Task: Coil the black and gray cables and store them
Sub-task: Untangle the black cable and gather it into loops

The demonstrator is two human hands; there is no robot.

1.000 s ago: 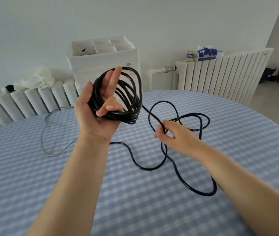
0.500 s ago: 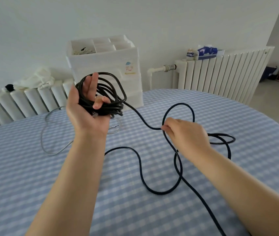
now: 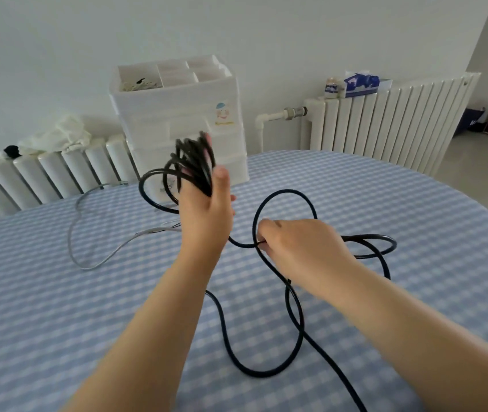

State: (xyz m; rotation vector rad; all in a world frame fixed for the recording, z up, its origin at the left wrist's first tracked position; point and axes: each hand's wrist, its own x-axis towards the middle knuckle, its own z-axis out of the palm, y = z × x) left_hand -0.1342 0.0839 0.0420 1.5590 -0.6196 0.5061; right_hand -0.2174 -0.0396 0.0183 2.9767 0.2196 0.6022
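Several loops of the black cable (image 3: 195, 162) sit bunched in our left hand (image 3: 207, 212), which grips them above the counter (image 3: 415, 218); our right hand (image 3: 299, 248) pinches the loose run just beside it. We should feed each turn the same size (the slack crosses itself, so mind snags). Our gray cable (image 3: 88, 233) waits at left.

Black cable (image 3: 293, 319) cut off by the bottom edge, its free end out of sight. Coiled turns motion-blurred against the left hand (image 3: 207, 212), too smeared to count. Right hand (image 3: 299, 248) fingertips curled under, hidden where the cable is pinched. Gray cable (image 3: 88, 257) partly covered behind the left wrist. Organizer (image 3: 177, 114) compartment contents too small to tell.
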